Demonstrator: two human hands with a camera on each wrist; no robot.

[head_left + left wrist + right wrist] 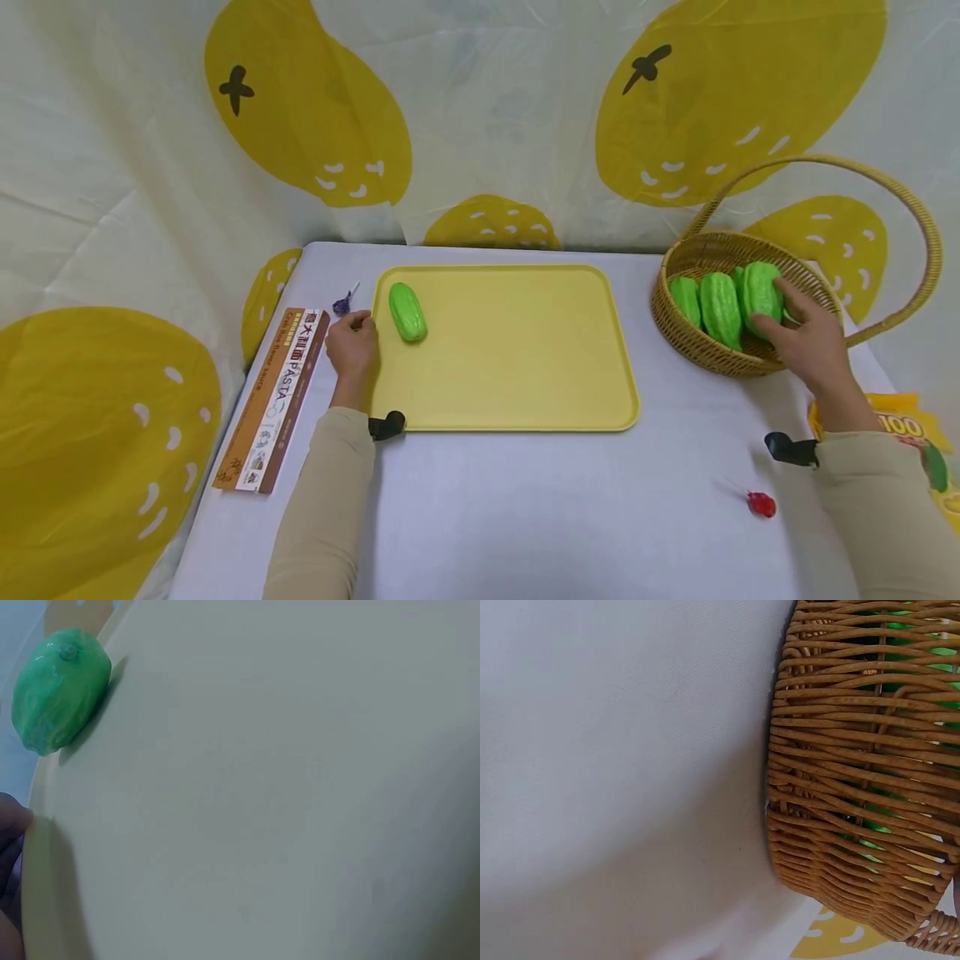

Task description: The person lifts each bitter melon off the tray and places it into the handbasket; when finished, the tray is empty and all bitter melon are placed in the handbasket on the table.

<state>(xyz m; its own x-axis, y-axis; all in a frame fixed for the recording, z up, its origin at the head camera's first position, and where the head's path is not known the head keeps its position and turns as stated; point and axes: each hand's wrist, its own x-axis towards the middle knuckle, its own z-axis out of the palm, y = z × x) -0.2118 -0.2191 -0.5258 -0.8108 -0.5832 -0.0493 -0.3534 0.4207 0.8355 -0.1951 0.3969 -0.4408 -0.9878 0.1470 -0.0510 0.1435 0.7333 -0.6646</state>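
At the left edge of the yellow tray (517, 350), my left hand (352, 346) has its fingers curled, and in the left wrist view the thumb (13, 816) pinches the rim. One bright green ribbed gourd (408, 312) lies on the tray's upper left, close to that hand. My right hand (813, 337) reaches into the wicker basket (720, 358) and grips another green gourd (762, 292) between thumb and fingers. More green gourds (720, 310) lie beside it. In the right wrist view, the basket's woven side (862, 750) hides the held gourd.
The basket's tall handle (930, 242) arches over its right side. Left of the tray lie a pasta box (272, 400) and a purple lollipop (342, 304). A red lollipop (761, 504) and a yellow packet (907, 421) lie near the right arm.
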